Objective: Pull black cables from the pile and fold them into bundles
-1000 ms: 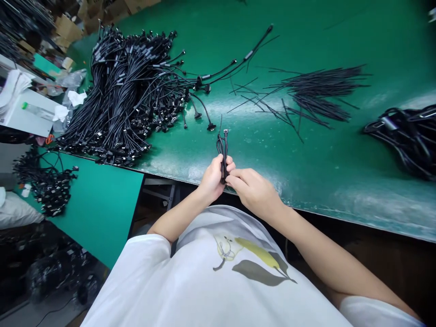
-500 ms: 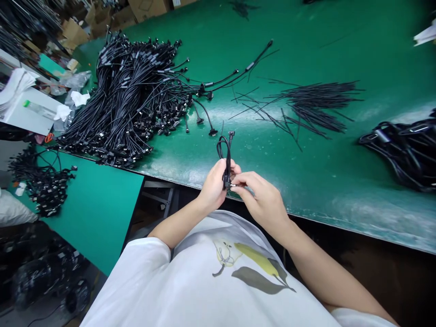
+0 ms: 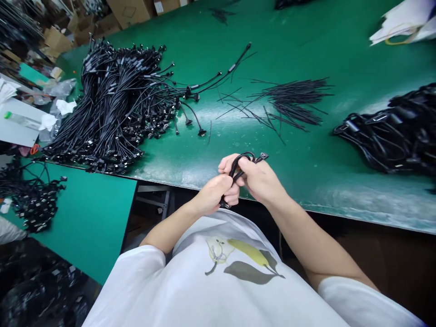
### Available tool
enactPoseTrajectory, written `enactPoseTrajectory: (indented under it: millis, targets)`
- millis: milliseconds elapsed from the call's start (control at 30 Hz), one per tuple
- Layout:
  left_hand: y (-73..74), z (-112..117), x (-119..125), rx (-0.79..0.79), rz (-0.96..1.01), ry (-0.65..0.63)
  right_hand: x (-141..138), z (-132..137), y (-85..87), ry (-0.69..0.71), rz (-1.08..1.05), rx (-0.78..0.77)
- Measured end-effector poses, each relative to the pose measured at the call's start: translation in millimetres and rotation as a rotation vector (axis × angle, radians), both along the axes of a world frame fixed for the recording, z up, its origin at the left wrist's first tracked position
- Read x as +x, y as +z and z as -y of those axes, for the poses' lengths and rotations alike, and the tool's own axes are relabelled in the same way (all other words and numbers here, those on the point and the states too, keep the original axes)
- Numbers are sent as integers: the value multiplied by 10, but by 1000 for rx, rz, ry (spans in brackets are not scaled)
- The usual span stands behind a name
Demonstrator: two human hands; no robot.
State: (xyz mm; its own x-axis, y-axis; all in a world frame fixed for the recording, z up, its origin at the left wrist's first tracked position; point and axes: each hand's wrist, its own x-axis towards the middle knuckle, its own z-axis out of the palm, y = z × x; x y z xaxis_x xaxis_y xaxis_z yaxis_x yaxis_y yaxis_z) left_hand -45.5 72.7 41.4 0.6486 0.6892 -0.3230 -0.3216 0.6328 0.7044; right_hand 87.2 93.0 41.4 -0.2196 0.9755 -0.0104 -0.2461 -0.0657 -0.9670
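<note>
A black cable [image 3: 235,169], folded into a small looped bundle, is held between both hands just above the table's front edge. My left hand [image 3: 216,191] closes round its lower part, and a connector end pokes out beneath the fingers. Around the upper loop my right hand [image 3: 260,177] is closed, with thumb and fingers on the cable. One connector [image 3: 263,156] sticks out above the right hand. The palms hide the middle of the bundle.
A large heap of black cables [image 3: 116,100] lies on the green table [image 3: 163,159] at left. Thin black ties [image 3: 296,102] lie beyond my hands. Bundled cables [image 3: 391,131] are piled at right. More cables [image 3: 37,195] rest on a lower green surface at left.
My right hand has moved from the bundle's lower end up to its upper loop and now grips it. The bundle has tilted to the right. The view has shifted rightward.
</note>
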Motion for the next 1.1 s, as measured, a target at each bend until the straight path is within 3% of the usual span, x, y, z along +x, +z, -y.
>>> enactPoseTrajectory:
  millis: [167,367,533,600,700,833,933,1100]
  targets:
    - [7,84,15,-170,88,13,-97,0,174,-185,-149,-38]
    - [-43,93,-65,-69,-39,-139,-106,-11,250,-220,-175,-93]
    - [36,77,-58,-145,-95,-17,-87,-68,221,-247,-190,-50]
    - [34,31,-80,-139,-82,15,13,-77,225,-234,-28,72]
    - [0,-59,-150,-72,-99,23,234,-52,242,-150,495,419]
    - [-25,-103,-216,146,-251,-72,437,48,158,149,1047,807]
    - [-17,-63,-215,372,-475,-207,490,166,24,313,1298,927]
    - [5,-27,-185,769,-718,-325,587,318,-66,345,1377,995]
